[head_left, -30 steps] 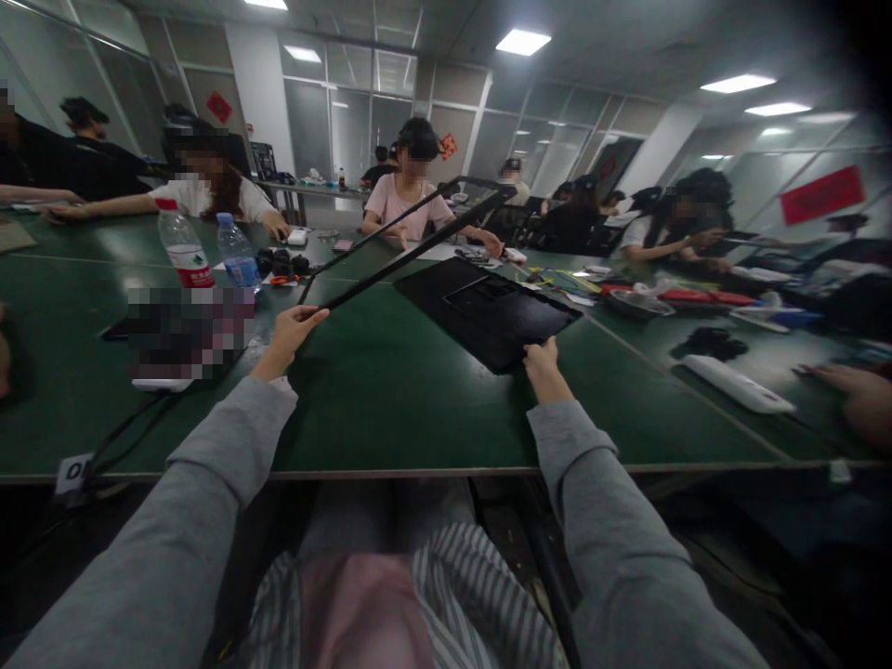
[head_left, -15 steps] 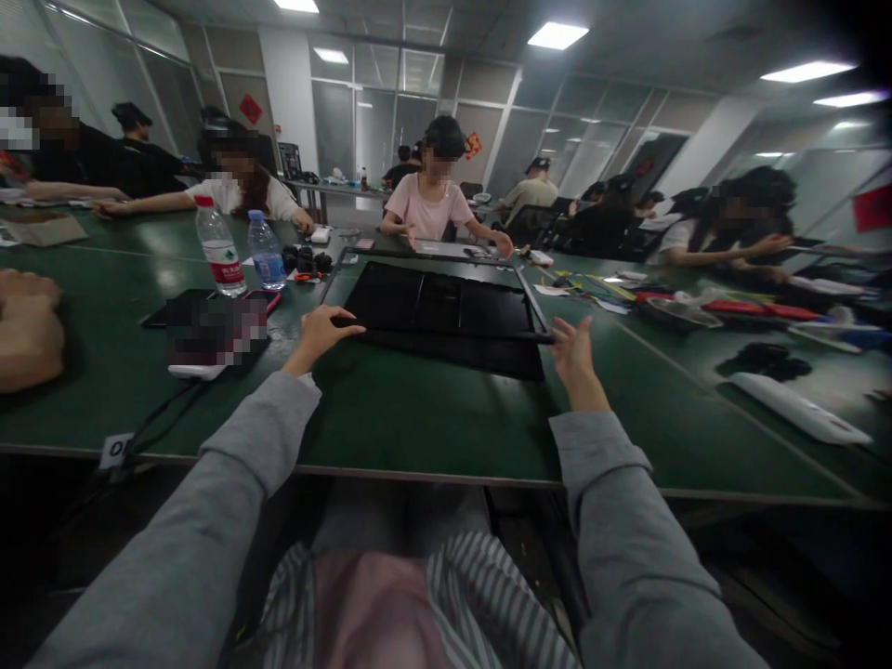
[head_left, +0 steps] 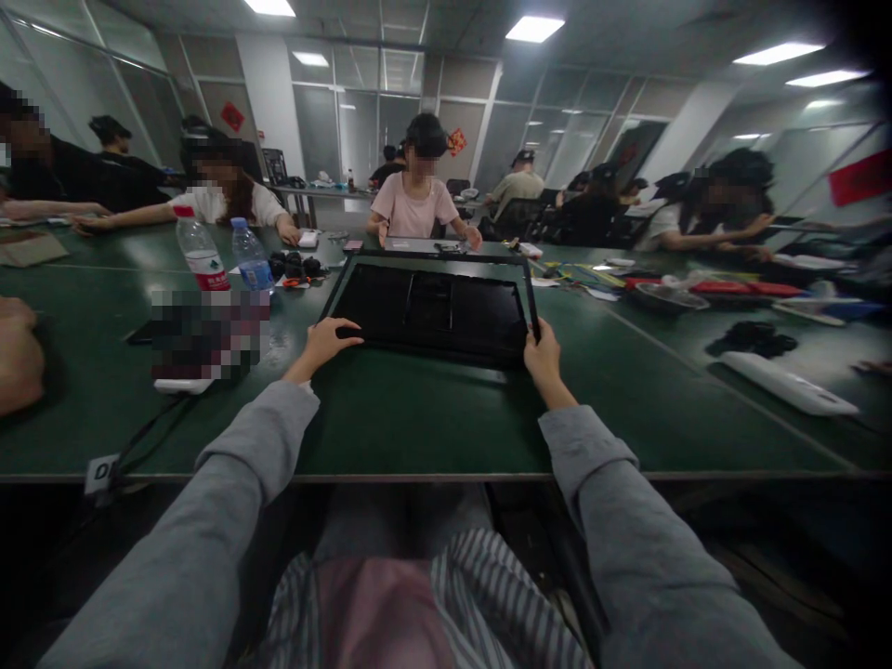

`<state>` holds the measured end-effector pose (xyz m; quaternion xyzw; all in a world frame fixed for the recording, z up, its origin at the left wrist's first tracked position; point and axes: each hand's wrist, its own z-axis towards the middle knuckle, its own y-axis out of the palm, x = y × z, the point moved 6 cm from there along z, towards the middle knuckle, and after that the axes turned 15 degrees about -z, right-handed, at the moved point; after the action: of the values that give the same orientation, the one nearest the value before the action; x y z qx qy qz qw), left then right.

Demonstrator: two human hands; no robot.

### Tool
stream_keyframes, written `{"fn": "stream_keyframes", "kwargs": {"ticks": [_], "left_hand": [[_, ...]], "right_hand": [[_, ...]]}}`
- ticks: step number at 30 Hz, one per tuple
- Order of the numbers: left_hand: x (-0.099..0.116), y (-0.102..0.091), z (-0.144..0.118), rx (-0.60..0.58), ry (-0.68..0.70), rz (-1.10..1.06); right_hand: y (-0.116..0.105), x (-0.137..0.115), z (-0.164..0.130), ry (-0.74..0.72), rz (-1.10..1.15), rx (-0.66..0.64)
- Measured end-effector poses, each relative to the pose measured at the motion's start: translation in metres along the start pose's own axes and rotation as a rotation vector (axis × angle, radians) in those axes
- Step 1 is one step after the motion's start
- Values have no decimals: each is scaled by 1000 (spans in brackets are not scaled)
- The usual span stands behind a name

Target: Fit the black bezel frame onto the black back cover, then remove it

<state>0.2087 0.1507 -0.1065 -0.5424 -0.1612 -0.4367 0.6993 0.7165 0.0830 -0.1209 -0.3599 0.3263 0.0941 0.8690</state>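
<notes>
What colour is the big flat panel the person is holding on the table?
Black. The panel lies on the green table, clearest in the head view.

Dim overall, lit by ceiling panels that leave soft sheen on the green surface; wide-angle bending, corner vignetting and blur toward the picture's edges.

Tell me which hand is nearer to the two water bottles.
Left. The left hand rests on the black panel's near left corner, just right of the water bottles; the right hand grips the panel's far-side corner.
</notes>
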Motion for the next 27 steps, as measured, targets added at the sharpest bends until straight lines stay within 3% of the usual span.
{"fn": "stream_keyframes", "kwargs": {"ticks": [6, 14, 20, 23, 27], "left_hand": [[-6, 7, 3, -62, 4, 18], [3, 7, -2, -45, 18, 182], [4, 4, -1, -22, -76, 237], [4, -4, -4, 67, -48, 223], [-9, -22, -6, 350, -48, 130]], "right_hand": [[2, 2, -10, 88, -53, -46], [5, 5, -14, 179, -104, -118], [7, 10, -7, 201, -136, -125], [9, 8, -4, 179, -150, -135], [11, 4, -2, 157, -139, -130]]}}
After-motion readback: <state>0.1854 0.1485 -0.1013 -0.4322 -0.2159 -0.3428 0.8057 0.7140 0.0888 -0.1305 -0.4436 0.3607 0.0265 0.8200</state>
